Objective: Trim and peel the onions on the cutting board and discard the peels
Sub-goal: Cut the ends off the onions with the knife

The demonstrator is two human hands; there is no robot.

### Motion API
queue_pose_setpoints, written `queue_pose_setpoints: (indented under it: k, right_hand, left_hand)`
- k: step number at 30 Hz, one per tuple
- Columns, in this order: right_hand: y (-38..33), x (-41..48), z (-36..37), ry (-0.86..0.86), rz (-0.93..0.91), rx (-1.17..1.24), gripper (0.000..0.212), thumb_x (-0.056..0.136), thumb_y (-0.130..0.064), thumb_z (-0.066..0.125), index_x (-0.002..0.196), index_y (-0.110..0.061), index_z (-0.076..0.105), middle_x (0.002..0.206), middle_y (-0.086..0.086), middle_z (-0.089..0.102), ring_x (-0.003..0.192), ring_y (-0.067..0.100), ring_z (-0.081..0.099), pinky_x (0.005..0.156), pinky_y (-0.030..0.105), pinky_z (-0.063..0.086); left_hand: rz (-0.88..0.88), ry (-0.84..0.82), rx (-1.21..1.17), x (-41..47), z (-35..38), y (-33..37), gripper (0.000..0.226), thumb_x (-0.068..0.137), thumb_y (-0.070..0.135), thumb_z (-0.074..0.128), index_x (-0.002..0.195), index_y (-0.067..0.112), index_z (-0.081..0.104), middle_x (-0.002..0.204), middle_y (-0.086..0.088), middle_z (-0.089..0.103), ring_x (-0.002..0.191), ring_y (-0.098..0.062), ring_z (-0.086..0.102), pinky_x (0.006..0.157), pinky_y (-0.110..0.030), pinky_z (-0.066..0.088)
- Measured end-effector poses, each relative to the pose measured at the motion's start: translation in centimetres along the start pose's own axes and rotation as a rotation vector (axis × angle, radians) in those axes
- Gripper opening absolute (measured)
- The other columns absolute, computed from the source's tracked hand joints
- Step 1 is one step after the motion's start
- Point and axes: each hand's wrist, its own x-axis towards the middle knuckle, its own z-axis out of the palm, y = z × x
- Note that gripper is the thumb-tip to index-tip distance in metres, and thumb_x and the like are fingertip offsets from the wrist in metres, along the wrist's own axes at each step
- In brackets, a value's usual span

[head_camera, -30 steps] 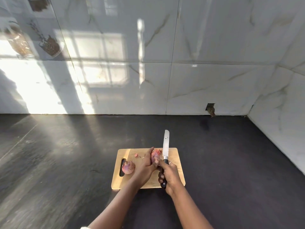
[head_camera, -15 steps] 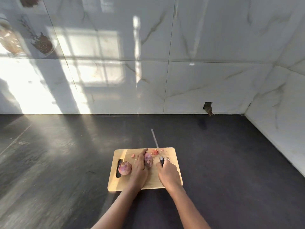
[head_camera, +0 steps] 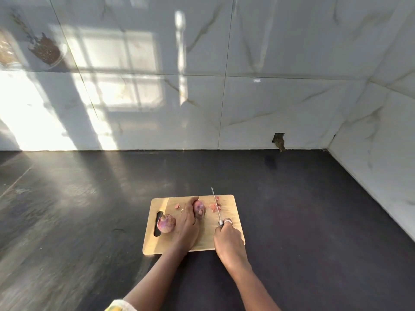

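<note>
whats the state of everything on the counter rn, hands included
left hand, holds the held onion on the cutting board
right hand, grips the knife by its handle
knife, blade edge-on, right of the held onion, not touching it
loose onion, lying by the board's handle slot, untouched
peel scraps, scattered on the board, not discarded

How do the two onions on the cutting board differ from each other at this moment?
The left onion lies free beside the handle slot; the middle onion is held by the left hand. The left onion is farther from the knife; the middle onion sits just left of its blade, near peel scraps. Both are reddish-purple and rest on the cutting board.
</note>
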Motion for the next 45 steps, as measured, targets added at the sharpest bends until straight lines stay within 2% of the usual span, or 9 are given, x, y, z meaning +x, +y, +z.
queue_pose_setpoints:
  k: [9, 15, 18, 27, 32, 35, 38, 40, 45]
  right_hand:
    - [-0.2, -1.3, 1.1, -0.038, -0.117, 0.088, 0.039, 0.103, -0.036, 0.023, 0.112, -0.013, 0.053, 0.107, 0.008, 0.064, 0.097, 0.025, 0.062, 0.085, 0.040, 0.049]
    - [-0.9, -1.7, 1.3, -0.034, -0.117, 0.179, 0.038, 0.102, -0.038, 0.020, 0.107, -0.013, 0.049, 0.108, 0.008, 0.062, 0.099, 0.026, 0.060, 0.085, 0.041, 0.048]
    - [-1.5, -1.6, 1.0, -0.064, -0.106, 0.165, 0.040, 0.103, -0.037, 0.019, 0.112, -0.012, 0.049, 0.115, 0.009, 0.060, 0.106, 0.028, 0.058, 0.086, 0.038, 0.047]
    - [-2.7, -1.0, -0.1, -0.144, -0.137, 0.055, 0.035, 0.104, -0.027, 0.020, 0.128, -0.011, 0.040, 0.125, 0.011, 0.056, 0.112, 0.029, 0.056, 0.092, 0.039, 0.045]
    - [-3.0, -0.2, 0.0, -0.209, -0.065, 0.096, 0.035, 0.102, -0.023, 0.022, 0.131, -0.010, 0.037, 0.130, 0.013, 0.053, 0.114, 0.029, 0.056, 0.092, 0.037, 0.045]
    - [-3.1, 0.3, 0.4, -0.242, -0.050, 0.133, 0.033, 0.101, -0.030, 0.025, 0.125, -0.012, 0.039, 0.121, 0.013, 0.057, 0.100, 0.029, 0.061, 0.079, 0.038, 0.050]
    - [-3.2, 0.9, 0.3, -0.264, -0.013, 0.214, 0.033, 0.101, -0.034, 0.023, 0.116, -0.012, 0.041, 0.096, 0.009, 0.056, 0.066, 0.021, 0.055, 0.056, 0.032, 0.049]
    - [-3.4, 1.0, 0.0, -0.259, 0.010, 0.230, 0.037, 0.101, -0.037, 0.019, 0.111, -0.010, 0.043, 0.090, 0.010, 0.053, 0.056, 0.019, 0.051, 0.048, 0.029, 0.046]
    - [-4.0, 0.5, -0.1, -0.185, -0.025, 0.086, 0.039, 0.103, -0.029, 0.019, 0.118, -0.004, 0.045, 0.116, 0.018, 0.058, 0.099, 0.034, 0.062, 0.080, 0.041, 0.054]
  left_hand:
    - [-0.019, -0.047, -0.077, 0.9, -0.3, 0.3, 0.046, 0.098, 0.012, 0.033, 0.142, 0.018, 0.020, 0.146, -0.007, 0.030, 0.135, -0.018, 0.025, 0.106, -0.021, 0.016]
    - [0.035, -0.027, -0.018, 1.3, -0.3, 0.0, 0.035, 0.098, 0.015, 0.034, 0.133, 0.014, 0.032, 0.128, -0.003, 0.041, 0.108, -0.007, 0.034, 0.088, -0.008, 0.019]
    - [0.025, -0.012, -0.059, 1.4, 0.0, 0.1, 0.029, 0.099, 0.023, 0.033, 0.127, 0.017, 0.036, 0.116, 0.004, 0.042, 0.105, -0.009, 0.039, 0.084, -0.010, 0.022]
    - [-0.071, 0.180, -0.126, 2.8, 1.5, 0.2, 0.025, 0.099, 0.029, 0.029, 0.106, 0.013, 0.048, 0.104, -0.005, 0.050, 0.097, -0.019, 0.047, 0.084, -0.026, 0.031]
    - [-0.053, 0.132, -0.122, 2.9, 1.6, -0.3, 0.024, 0.099, 0.026, 0.030, 0.110, 0.011, 0.045, 0.105, -0.002, 0.046, 0.097, -0.015, 0.043, 0.080, -0.018, 0.026]
    - [-0.071, 0.127, -0.178, 3.3, 1.4, -0.8, 0.020, 0.099, 0.026, 0.031, 0.108, 0.013, 0.044, 0.108, -0.006, 0.047, 0.099, -0.017, 0.045, 0.082, -0.017, 0.027]
    - [-0.085, 0.116, -0.253, 3.7, 1.2, -1.3, 0.017, 0.098, 0.030, 0.034, 0.104, 0.018, 0.043, 0.111, -0.011, 0.050, 0.104, -0.021, 0.048, 0.090, -0.029, 0.037]
    - [-0.055, 0.088, -0.240, 3.6, 1.0, -1.3, 0.018, 0.097, 0.034, 0.035, 0.104, 0.019, 0.043, 0.111, -0.010, 0.050, 0.104, -0.021, 0.049, 0.095, -0.035, 0.039]
    - [0.003, 0.082, -0.153, 3.2, 1.0, -1.2, 0.021, 0.097, 0.031, 0.034, 0.106, 0.016, 0.045, 0.110, -0.009, 0.050, 0.103, -0.019, 0.047, 0.094, -0.029, 0.035]
